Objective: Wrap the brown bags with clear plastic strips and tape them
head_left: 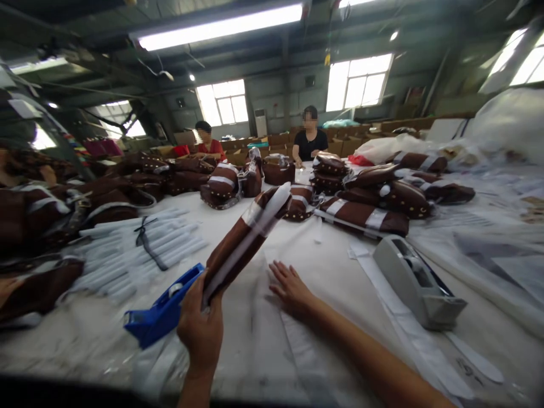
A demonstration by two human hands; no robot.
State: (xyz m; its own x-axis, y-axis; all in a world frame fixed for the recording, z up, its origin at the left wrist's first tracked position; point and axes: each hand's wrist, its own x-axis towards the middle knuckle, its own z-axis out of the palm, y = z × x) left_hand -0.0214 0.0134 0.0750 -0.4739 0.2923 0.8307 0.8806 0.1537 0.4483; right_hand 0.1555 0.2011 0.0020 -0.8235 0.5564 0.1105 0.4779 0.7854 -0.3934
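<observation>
My left hand (200, 328) is closed around the lower end of a long brown piece with white strips (244, 241), holding it tilted up over the table. My right hand (289, 286) lies open and flat on the white-covered table (327, 266), fingers stretched toward the brown piece, with nothing in it. A blue tape dispenser (159, 314) sits just left of my left hand.
A grey tape dispenser (414, 280) stands to the right. White rolled pieces (140, 243) lie at left. Piles of brown and white items (369, 192) cover the far table. Two people (309, 139) sit at the far side.
</observation>
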